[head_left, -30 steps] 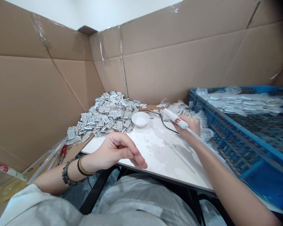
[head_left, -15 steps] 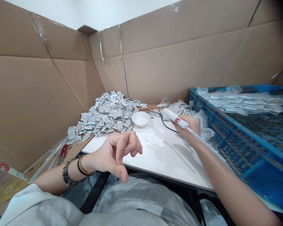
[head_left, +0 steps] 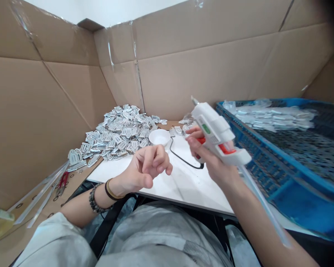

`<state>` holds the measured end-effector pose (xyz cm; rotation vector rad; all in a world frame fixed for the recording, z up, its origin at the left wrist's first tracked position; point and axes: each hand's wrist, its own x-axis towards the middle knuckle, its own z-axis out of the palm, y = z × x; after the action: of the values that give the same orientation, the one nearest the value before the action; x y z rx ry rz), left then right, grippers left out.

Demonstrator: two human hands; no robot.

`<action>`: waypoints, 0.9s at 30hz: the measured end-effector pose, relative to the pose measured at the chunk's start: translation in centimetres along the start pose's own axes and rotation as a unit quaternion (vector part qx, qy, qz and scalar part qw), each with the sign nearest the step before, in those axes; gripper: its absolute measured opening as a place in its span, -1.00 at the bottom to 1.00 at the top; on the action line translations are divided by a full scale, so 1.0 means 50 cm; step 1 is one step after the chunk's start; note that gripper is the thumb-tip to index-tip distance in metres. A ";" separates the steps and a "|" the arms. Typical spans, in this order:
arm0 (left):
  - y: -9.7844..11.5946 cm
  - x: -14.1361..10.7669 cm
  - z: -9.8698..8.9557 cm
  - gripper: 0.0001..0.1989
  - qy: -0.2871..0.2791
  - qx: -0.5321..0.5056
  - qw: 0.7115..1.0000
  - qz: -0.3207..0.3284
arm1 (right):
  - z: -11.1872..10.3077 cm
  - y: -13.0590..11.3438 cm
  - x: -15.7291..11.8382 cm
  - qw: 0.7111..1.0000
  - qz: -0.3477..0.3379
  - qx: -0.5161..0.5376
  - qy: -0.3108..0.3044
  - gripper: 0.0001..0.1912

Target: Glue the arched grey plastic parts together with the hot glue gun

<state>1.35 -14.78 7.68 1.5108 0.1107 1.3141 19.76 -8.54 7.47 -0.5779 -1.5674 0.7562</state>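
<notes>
In the right hand [head_left: 211, 160], glue gun [head_left: 215, 124], apparent trigger [head_left: 202, 141] part-hidden.

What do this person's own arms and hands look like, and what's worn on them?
Both the left hand and right hand are ungloved. The left wrist wears a dark beaded bracelet, a black band and a tan band. A loose, pale grey sleeve covers the upper left arm.

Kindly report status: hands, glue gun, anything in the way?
Right hand holds glue gun, nozzle up. Left hand empty, half curled. White bowl beyond it.
</notes>
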 end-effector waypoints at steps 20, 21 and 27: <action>-0.027 -0.005 0.000 -0.31 0.114 0.031 0.993 -0.017 | 0.026 -0.001 -0.078 0.990 0.056 0.111 -0.063 -0.68; -0.026 -0.005 -0.001 -0.31 0.115 0.029 0.993 -0.018 | 0.026 -0.001 -0.079 0.992 0.051 0.104 -0.052 -0.72; -0.025 -0.002 0.002 -0.31 0.116 0.022 0.993 -0.008 | 0.028 -0.002 -0.082 0.995 0.059 0.083 -0.021 -0.64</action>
<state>2.06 -14.39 6.74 1.3854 0.3015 1.4780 18.91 -11.83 4.79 -0.5382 -1.5024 0.9831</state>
